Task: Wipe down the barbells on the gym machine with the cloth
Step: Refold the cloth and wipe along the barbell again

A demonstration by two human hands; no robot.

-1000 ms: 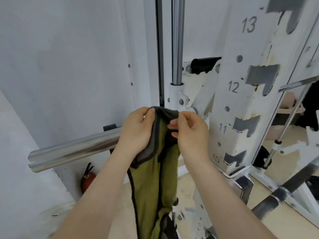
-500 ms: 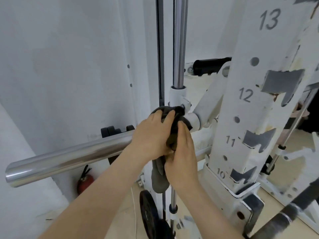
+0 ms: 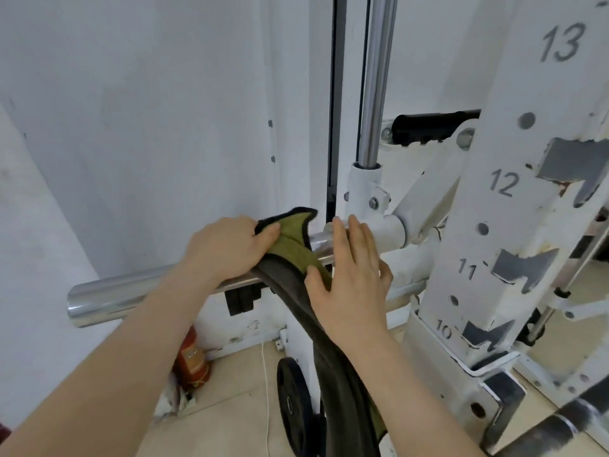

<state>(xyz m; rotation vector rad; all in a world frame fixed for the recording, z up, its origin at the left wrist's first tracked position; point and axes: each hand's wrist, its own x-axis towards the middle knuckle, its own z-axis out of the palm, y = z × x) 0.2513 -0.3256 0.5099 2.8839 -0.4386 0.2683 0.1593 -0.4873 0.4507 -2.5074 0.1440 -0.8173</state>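
Note:
A chrome barbell sleeve (image 3: 115, 296) sticks out leftward from the white gym machine (image 3: 514, 258). An olive-green cloth with dark edging (image 3: 293, 245) is draped over the bar near its inner end, and its long tail hangs down toward the floor. My left hand (image 3: 227, 249) presses the cloth's upper edge onto the bar. My right hand (image 3: 352, 278) lies over the bar and the cloth just right of it, thumb pinching the cloth's lower fold, fingers stretched toward the white collar (image 3: 389, 230).
A vertical chrome guide rod (image 3: 375, 80) rises behind the bar. The numbered white upright with hook slots stands at right. A black weight plate (image 3: 293, 404) and a red fire extinguisher (image 3: 191, 361) sit on the floor by the white wall.
The cloth was bunched between both hands at the collar; now it is spread over the chrome bar. My left hand has slid left along the bar, and my right hand has flattened on top.

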